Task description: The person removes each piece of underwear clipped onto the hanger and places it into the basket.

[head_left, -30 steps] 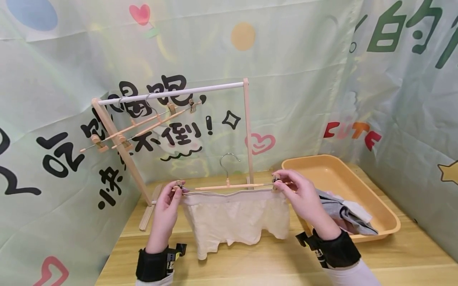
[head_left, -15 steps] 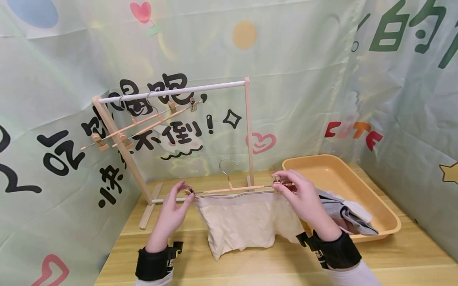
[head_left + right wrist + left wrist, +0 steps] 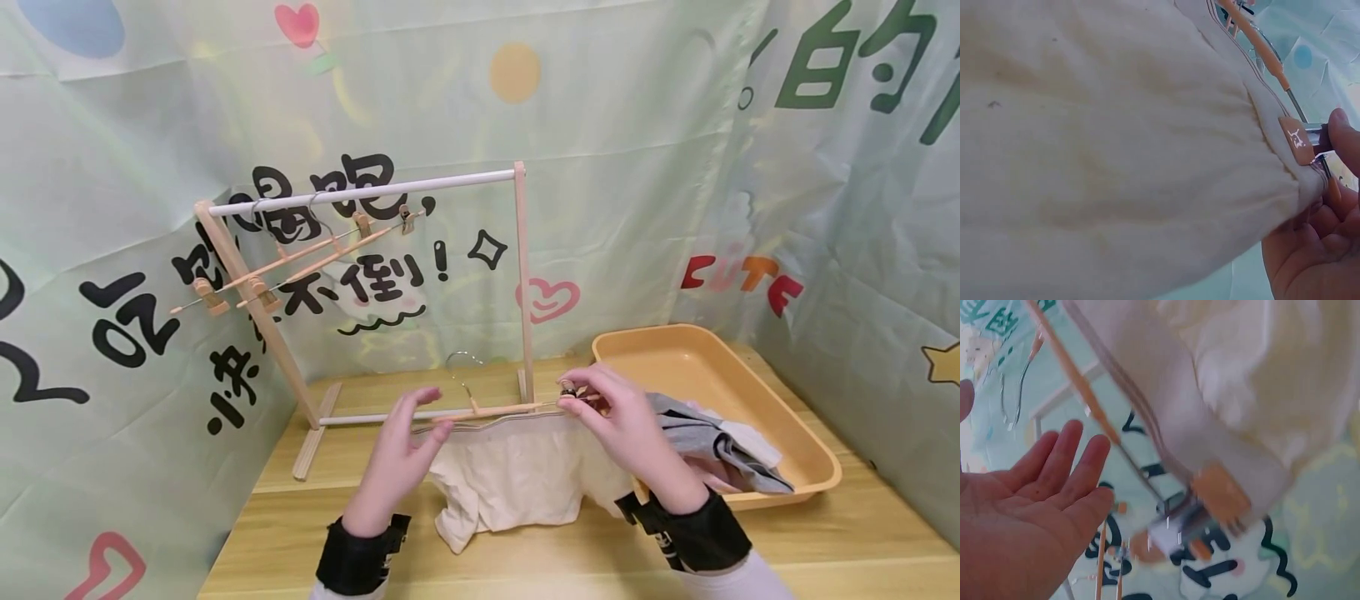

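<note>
Cream shorts (image 3: pixel 517 475) hang by their striped waistband from a clip hanger (image 3: pixel 498 411) with a peach bar and metal hook. My right hand (image 3: pixel 630 429) pinches the hanger's right clip (image 3: pixel 1296 140), which bites the waistband. My left hand (image 3: pixel 397 458) has its fingers spread, around the left part of the hanger in the head view. In the left wrist view those fingers (image 3: pixel 1088 462) are extended beside the bar, apart from the left clip (image 3: pixel 1219 494), which sits blurred on the waistband's other end.
A wooden rack (image 3: pixel 521 283) with a white top rail (image 3: pixel 420 185) stands behind. Two bare clip hangers (image 3: pixel 318 267) hang at its left. At the right, an orange tray (image 3: pixel 675 342) holds grey, white and pink clothes (image 3: pixel 720 446). Printed cloth walls (image 3: pixel 630 208) enclose the wooden table (image 3: pixel 540 567).
My left hand has let go of the left clip and moved right and slightly down. The hanger has tilted, its hook leaning back and left. My right hand keeps its pinch, slightly lower.
</note>
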